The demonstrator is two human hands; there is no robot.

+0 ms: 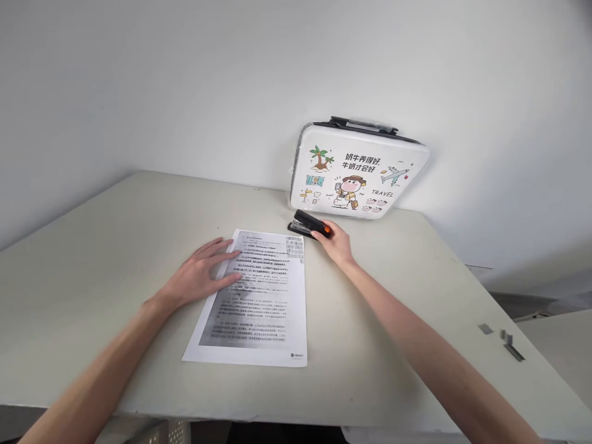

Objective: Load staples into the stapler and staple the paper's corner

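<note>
A printed sheet of paper (259, 308) lies flat on the table in front of me, with dark lines of text across it. My left hand (201, 271) rests with spread fingers on the table and over the sheet's left edge. In my right hand (337, 243) is a black stapler (308, 223) with an orange patch near its back end. The stapler sits at the sheet's upper right corner, its front end pointing left. Whether the paper's edge lies between its jaws I cannot tell.
A white case (358, 172) with cartoon travel pictures and a black handle leans against the wall behind the stapler. Several small grey staple strips (513, 351) lie near the right edge of the table (115, 246).
</note>
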